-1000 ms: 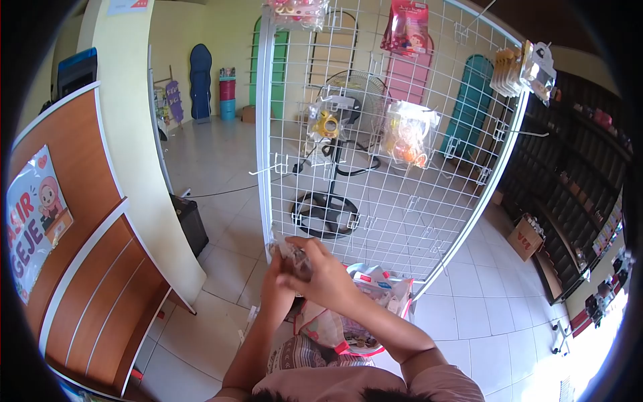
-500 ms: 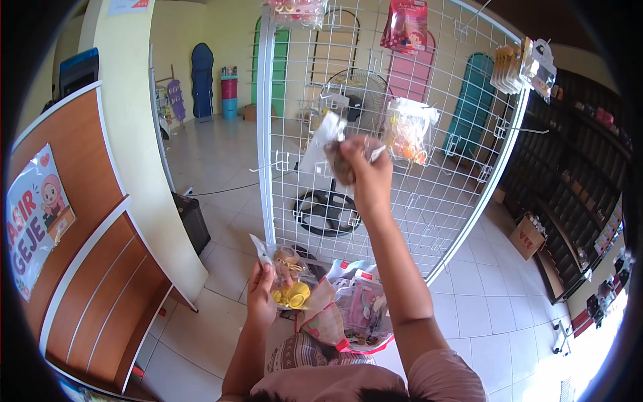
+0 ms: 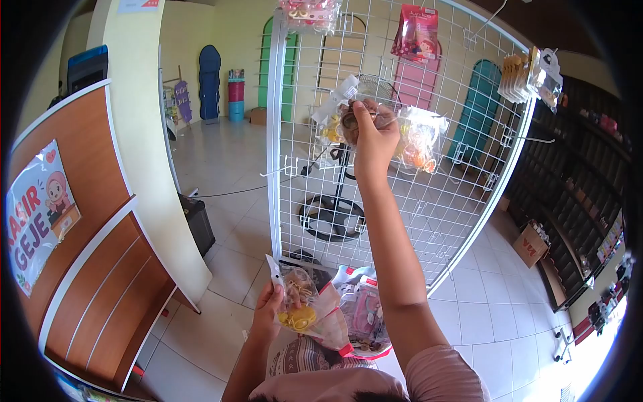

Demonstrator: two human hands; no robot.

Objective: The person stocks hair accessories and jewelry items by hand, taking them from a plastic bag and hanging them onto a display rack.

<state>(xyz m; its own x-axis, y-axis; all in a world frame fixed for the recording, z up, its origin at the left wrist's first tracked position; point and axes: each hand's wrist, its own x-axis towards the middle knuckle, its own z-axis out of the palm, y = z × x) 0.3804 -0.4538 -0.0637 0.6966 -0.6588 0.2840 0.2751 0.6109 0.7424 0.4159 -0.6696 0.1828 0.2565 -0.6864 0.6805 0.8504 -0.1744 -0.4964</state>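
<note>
My right hand is raised to the white wire grid rack, its fingers closed on a clear packet of brown hair ties with a white header. Yellow bits show beside it, partly hidden. Just right of this hand hangs a clear packet of pale and orange hair ties. Lower down, my left hand grips the white header edge of another clear packet, with yellow and brown hair ties inside. Beside that packet, an open bag with red trim holds several packaged goods.
Red packets and tan items on cards hang from the rack. Bare wire hooks stick out at its sides. A fan stands behind it. A wooden counter is at left, dark shelves at right.
My right hand has moved up slightly with its packet, whose header now stands higher at the rack. My left hand still holds its packet low. The view has shifted a little.
</note>
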